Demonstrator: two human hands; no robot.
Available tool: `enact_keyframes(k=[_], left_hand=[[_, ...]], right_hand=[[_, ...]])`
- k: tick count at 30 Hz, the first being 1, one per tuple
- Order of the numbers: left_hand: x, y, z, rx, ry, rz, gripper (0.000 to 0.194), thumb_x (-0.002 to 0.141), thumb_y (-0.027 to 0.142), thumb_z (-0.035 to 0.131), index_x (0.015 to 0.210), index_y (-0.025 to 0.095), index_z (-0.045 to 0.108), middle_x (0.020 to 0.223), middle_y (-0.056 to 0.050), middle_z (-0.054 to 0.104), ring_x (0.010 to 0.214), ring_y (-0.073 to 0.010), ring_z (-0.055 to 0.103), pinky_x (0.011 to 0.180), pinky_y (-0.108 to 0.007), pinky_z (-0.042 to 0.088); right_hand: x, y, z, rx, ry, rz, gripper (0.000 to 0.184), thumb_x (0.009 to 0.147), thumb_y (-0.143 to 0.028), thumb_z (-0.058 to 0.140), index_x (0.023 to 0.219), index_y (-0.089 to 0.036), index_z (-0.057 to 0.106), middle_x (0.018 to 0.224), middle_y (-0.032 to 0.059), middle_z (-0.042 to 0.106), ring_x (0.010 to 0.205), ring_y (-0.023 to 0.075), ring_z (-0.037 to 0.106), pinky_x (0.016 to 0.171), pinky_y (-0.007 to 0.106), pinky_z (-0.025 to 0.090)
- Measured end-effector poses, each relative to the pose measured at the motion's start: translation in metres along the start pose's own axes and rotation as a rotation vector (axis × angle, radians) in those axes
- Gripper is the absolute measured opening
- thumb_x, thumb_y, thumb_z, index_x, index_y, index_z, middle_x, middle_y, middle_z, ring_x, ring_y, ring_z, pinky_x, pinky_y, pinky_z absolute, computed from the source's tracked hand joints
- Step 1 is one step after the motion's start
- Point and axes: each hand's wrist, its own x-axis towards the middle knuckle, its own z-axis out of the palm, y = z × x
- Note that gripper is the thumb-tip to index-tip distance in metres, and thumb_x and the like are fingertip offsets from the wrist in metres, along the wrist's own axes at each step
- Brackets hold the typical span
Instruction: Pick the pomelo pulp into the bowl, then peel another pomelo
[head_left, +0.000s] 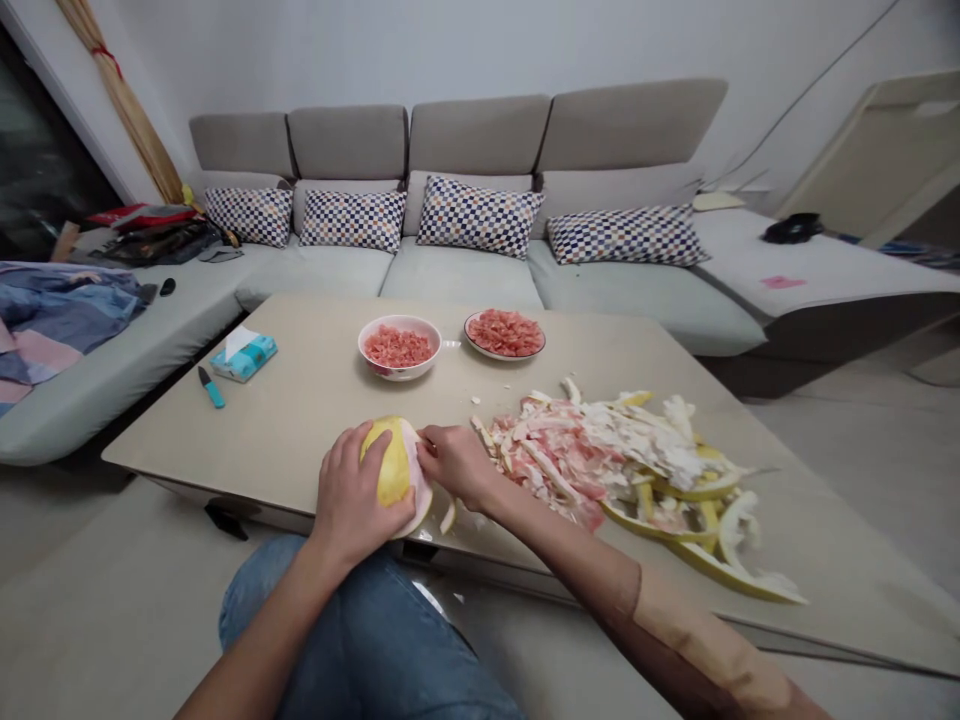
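Note:
A partly peeled pomelo (391,470) rests at the table's near edge, with yellow rind on its left part and pale pith bared on the right. Wrapped over its left side is my left hand (352,495), fingers curved around the rind. My right hand (457,462) is closed at the fruit's right side, its fingertips pressed against the peel edge; what they pinch there looks like pomelo peel. A small strip of peel (448,517) lies just below my right hand.
A bowl (401,372) and a plate (504,355) of pink pulp stand farther back. Peels and membranes (600,455) are heaped at right. A tissue pack (244,357) and a blue-handled knife (213,390) lie at left. Behind the table (315,370) runs a sofa (450,275) with checkered cushions.

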Motion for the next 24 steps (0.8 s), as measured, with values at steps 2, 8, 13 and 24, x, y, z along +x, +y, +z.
enact_keyframes(k=[2, 8, 13, 24], left_hand=[[0.000, 0.001, 0.000, 0.007, -0.002, -0.002, 0.062, 0.072, 0.034, 0.068, 0.130, 0.018, 0.050, 0.138, -0.017, 0.051, 0.126, -0.0359, 0.047, 0.105, -0.054, 0.042], [0.000, 0.000, -0.001, 0.011, -0.011, 0.025, 0.064, 0.071, 0.034, 0.068, 0.130, 0.018, 0.050, 0.140, -0.017, 0.049, 0.128, -0.0357, 0.046, 0.106, -0.054, 0.041], [-0.010, 0.010, -0.003, 0.011, -0.014, 0.110, 0.063, 0.071, 0.034, 0.069, 0.130, 0.020, 0.051, 0.140, -0.017, 0.049, 0.132, -0.0376, 0.043, 0.107, -0.057, 0.038], [-0.011, 0.003, -0.004, -0.012, -0.012, 0.067, 0.063, 0.071, 0.033, 0.069, 0.130, 0.022, 0.049, 0.142, -0.016, 0.046, 0.133, -0.0369, 0.042, 0.108, -0.056, 0.037]], right_hand=[[0.000, 0.000, -0.002, 0.003, -0.002, 0.009, 0.024, 0.092, -0.025, 0.050, 0.093, -0.017, 0.073, 0.085, 0.0083, 0.076, 0.077, 0.0183, 0.068, 0.063, 0.024, 0.035], [0.003, -0.002, -0.006, -0.020, -0.044, -0.046, 0.022, 0.092, -0.025, 0.052, 0.097, -0.019, 0.073, 0.094, 0.0095, 0.077, 0.082, 0.0188, 0.068, 0.066, 0.025, 0.036], [0.025, 0.004, -0.010, -0.021, -0.035, -0.005, 0.027, 0.091, -0.016, 0.048, 0.088, -0.012, 0.074, 0.091, 0.0163, 0.076, 0.083, 0.0220, 0.069, 0.067, 0.026, 0.038], [-0.009, 0.002, -0.034, 0.337, -0.208, -0.082, 0.037, 0.081, -0.021, 0.058, 0.117, -0.019, 0.068, 0.105, 0.0064, 0.076, 0.082, 0.0177, 0.071, 0.068, 0.022, 0.045]])
